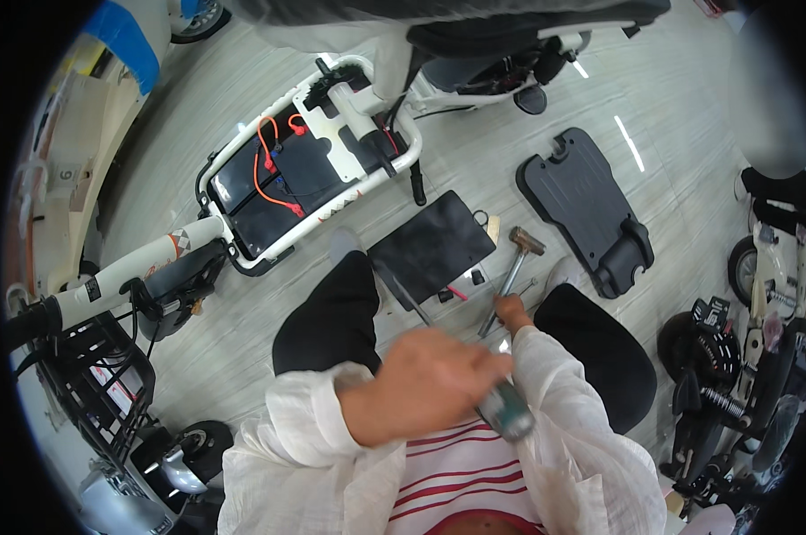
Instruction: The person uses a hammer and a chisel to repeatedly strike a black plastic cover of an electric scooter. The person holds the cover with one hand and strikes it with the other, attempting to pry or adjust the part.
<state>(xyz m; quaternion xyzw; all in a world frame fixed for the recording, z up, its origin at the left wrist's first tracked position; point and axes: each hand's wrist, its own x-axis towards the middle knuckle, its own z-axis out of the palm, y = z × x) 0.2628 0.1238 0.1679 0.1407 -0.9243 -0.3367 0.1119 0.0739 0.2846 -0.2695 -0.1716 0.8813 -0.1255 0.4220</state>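
My left hand, smeared by motion, is closed round the green handle of a screwdriver. Its shaft passes under the hand and points forward, over the near edge of a flat black rectangular piece on the floor between my feet. To the right, my right hand is closed on the metal handle of a hammer, whose brownish head points away from me. Beside the black piece lie a black ring, small dark bits and a red stick-like thing.
Ahead left stands a white scooter frame with black batteries and orange cables exposed. A black moulded cover lies right of the hammer. More scooters line the right side; a dark rack and wheel are at lower left.
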